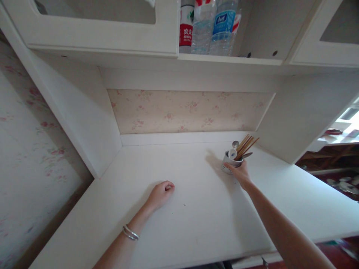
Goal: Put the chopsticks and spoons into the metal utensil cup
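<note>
Your R hand (240,173) gripped the cup (229,161), chopsticks (245,146) & spoons (232,153) alr. in; L hand (160,194) curled loosely, nothing visible; what's left was unclear.

One head-worn camera looks forward and down from close above the white counter (202,228).

The white countertop (202,231) bears a utensil cup (231,161) — plus a dark speck (184,204).

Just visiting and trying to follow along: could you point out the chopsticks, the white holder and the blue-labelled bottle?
Chopsticks (243,148): head view, on the middle of the bundle.
White holder (227,159): head view, on its outer wall, near the rim.
Blue-labelled bottle (223,27): head view, on its label.
</note>
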`<state>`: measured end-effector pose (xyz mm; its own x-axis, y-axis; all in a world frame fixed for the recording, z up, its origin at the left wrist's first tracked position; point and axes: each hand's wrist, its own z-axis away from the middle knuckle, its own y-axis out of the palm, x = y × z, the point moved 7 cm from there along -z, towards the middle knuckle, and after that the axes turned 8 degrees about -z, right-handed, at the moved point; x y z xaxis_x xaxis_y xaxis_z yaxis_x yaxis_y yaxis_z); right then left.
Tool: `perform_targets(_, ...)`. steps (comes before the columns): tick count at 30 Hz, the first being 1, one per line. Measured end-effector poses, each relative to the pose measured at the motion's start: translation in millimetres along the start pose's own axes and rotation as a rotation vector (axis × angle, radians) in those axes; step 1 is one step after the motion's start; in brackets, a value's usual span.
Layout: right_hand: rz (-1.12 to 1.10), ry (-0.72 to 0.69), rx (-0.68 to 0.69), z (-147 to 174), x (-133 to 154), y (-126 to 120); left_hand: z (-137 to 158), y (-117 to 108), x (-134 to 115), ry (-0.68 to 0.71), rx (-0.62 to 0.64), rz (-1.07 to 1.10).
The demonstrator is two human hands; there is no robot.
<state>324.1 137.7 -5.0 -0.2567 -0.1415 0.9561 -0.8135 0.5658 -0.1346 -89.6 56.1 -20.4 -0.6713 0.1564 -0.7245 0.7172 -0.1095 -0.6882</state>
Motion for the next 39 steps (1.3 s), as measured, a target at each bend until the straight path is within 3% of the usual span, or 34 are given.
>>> perform_targets(7,-0.028,0.035,0.057,12,16,1,-3,4,5,0.012,0.011,0.003)
perform_targets(12,0.075,0.096,-0.039,33,16,-15,-4,5,6,0.024,0.005,0.005)
perform_targets(16,0.149,-0.066,-0.233,72,37,-26,-4,5,6,0.019,0.006,-0.003)
perform_targets(19,0.068,-0.201,-0.289,110,63,-5,-3,4,6,0.012,-0.001,-0.002)
perform_targets(21,-0.018,-0.155,-0.078,131,73,37,-2,3,6,0.013,-0.013,0.007)
perform_targets(24,0.027,-0.028,0.398,166,80,117,-2,2,6,0.013,-0.03,0.033)
perform_targets(28,0.121,-0.094,0.753,215,87,185,-2,1,6,0.041,-0.058,0.064)
perform_targets(30,0.181,-0.166,0.816,231,90,198,-2,-2,4,0.083,-0.086,0.07)
perform_targets(33,0.275,-0.288,0.827,242,94,199,-1,-3,1,0.112,-0.079,0.049)
perform_targets(39,0.19,-0.34,0.904,243,100,189,2,2,-2,0.123,-0.024,0.003)
